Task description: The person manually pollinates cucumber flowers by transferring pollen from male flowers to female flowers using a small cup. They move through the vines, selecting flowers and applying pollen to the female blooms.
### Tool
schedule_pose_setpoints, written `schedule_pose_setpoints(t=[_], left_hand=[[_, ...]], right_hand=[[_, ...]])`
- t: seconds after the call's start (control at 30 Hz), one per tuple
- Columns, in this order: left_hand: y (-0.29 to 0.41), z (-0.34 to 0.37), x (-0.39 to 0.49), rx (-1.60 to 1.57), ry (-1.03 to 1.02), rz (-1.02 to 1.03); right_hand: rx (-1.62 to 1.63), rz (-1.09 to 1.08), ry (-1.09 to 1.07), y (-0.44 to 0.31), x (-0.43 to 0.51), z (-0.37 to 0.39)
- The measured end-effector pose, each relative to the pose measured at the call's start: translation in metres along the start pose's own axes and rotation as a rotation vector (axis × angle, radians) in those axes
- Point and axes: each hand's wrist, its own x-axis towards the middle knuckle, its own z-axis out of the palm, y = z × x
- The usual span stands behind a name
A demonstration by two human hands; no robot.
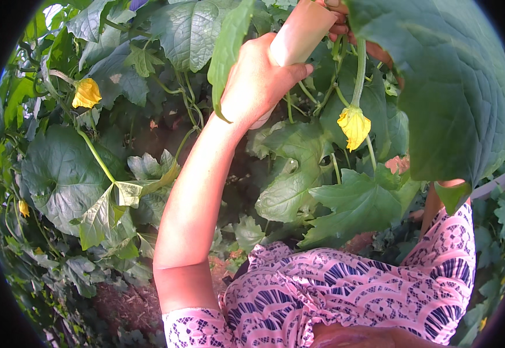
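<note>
My left hand (259,74) is wrapped around a long, pale, smooth cylinder (302,32) at the top centre. The cylinder slants up to the right, and its lower end shows below my wrist. Whether it is a gourd or a sleeve, I cannot tell. Bent fingers of my right hand (339,24) are at the cylinder's upper end, among the stems; a big green leaf (448,87) hides most of that hand and forearm. Just below them hangs a yellow flower (354,127) on a thick green stem.
Climbing vines with broad lobed leaves (357,202) surround both arms. Another yellow flower (87,93) is at the upper left. Thin stems cross around the left hand, and one narrow leaf (230,52) overlaps its wrist. Brown soil (126,304) shows at the lower left.
</note>
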Motion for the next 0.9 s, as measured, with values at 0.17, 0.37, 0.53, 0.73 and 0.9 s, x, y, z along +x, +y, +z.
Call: schedule_pose_setpoints(t=[0.17,0.37,0.53,0.73,0.9], left_hand=[[-0.009,-0.006,0.005,-0.028,0.042,-0.006],[-0.006,-0.004,0.028,0.162,-0.064,0.028],[-0.014,0.0,0.011,0.094,0.034,0.021],[-0.031,0.013,-0.005,0.032,0.079,-0.113],[-0.038,0.014,-0.018,-0.071,0.096,-0.165]], right_hand=[[0.038,0.011,0.005,0.007,0.008,0.01],[0.097,0.013,0.123,0.004,0.007,0.013],[0.211,0.037,0.201,0.023,0.008,0.03],[0.25,0.088,0.105,0.016,0.007,0.032],[0.313,0.077,-0.174,0.023,0.023,0.008]])
